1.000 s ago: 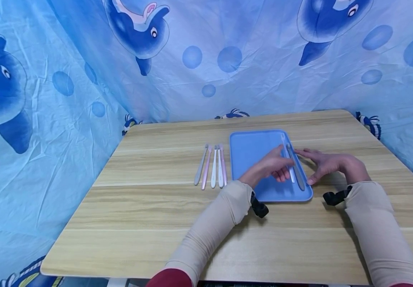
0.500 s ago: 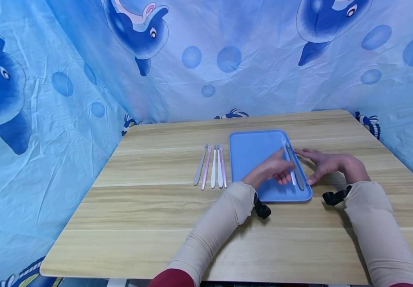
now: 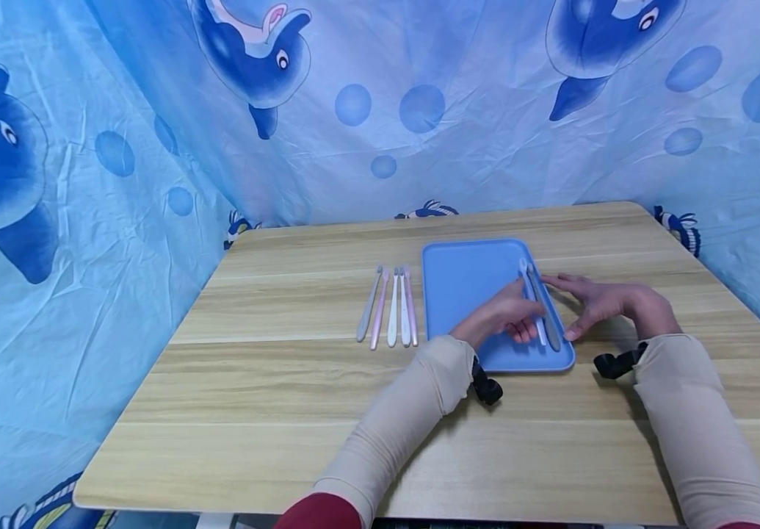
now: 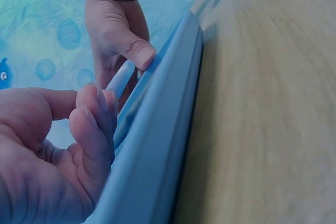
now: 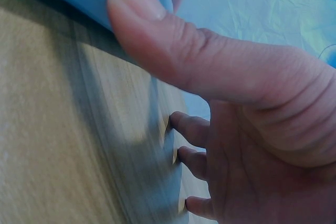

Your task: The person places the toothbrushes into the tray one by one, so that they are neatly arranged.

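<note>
On the blue tray (image 3: pixel 462 275), my left hand (image 3: pixel 508 312) pinches a pale toothbrush (image 3: pixel 542 334) by its handle. The handle's rounded end (image 4: pixel 122 77) pokes out past the fingers in the left wrist view. Just right of it a grey toothbrush (image 3: pixel 554 334) lies along the tray's right side. My right hand (image 3: pixel 598 301) is spread at that side; its thumb (image 5: pixel 152 30) presses on the tray rim, while several fingertips rest on the table. Left of the tray, a row of toothbrushes lies side by side, with a grey one (image 3: pixel 369 305), pink ones (image 3: pixel 380 312) and white ones (image 3: pixel 393 308).
The wooden table (image 3: pixel 254 397) carries the tray at its right half and the toothbrush row near its middle. A blue curtain (image 3: pixel 393 73) printed with dolphins hangs behind and to the sides. Black wrist straps (image 3: pixel 485 386) sit on both forearms.
My left hand has shifted slightly right, and the pale toothbrush has slid slightly toward me and right, closer to the grey one. The right hand and the tray have stayed in place.
</note>
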Demonstrator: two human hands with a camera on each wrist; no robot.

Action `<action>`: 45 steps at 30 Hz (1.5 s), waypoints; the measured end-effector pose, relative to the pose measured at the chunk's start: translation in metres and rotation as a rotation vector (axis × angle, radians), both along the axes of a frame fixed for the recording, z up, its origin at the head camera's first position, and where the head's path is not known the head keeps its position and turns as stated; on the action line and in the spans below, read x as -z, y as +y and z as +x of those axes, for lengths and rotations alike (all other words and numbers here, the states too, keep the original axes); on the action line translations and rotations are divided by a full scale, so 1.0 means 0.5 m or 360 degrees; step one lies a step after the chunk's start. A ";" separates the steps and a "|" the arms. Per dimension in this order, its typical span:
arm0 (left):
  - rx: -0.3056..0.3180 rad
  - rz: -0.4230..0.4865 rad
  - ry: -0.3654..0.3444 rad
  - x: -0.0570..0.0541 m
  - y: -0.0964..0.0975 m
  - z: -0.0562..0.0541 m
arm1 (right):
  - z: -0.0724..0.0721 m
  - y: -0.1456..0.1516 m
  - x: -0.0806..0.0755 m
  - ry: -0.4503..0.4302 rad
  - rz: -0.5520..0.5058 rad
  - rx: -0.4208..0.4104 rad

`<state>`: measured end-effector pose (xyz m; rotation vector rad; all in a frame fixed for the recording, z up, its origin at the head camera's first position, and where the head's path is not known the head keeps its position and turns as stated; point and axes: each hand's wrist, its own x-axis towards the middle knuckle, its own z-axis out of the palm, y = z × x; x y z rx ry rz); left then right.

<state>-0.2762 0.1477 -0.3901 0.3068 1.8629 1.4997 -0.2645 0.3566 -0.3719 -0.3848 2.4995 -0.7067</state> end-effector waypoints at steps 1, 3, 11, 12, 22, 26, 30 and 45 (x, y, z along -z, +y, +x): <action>-0.0003 -0.0001 0.0004 0.002 0.001 0.000 | 0.000 0.000 0.000 -0.0004 -0.0001 -0.0001; -0.0013 -0.0005 0.0009 0.006 0.002 -0.001 | 0.000 -0.001 0.000 -0.0009 -0.0002 -0.0002; -0.0023 -0.0037 0.0011 0.015 0.006 -0.002 | -0.002 0.001 0.000 -0.0044 -0.0016 -0.0010; -0.0026 -0.0038 0.0012 0.015 0.006 -0.002 | -0.001 0.001 0.000 -0.0049 -0.0019 -0.0008; -0.0079 -0.0089 0.0035 0.032 0.008 0.005 | 0.007 -0.004 0.018 -0.0071 -0.0007 -0.0017; -0.0139 -0.0095 0.0080 0.035 0.006 0.006 | 0.004 -0.008 0.018 -0.0033 -0.0018 -0.0039; -0.0170 -0.0106 0.0116 0.032 0.008 0.005 | -0.001 -0.006 0.011 -0.0023 -0.0044 -0.0053; -0.0221 -0.0223 0.0190 0.014 0.020 0.005 | -0.005 0.000 0.003 0.0020 -0.0036 -0.0043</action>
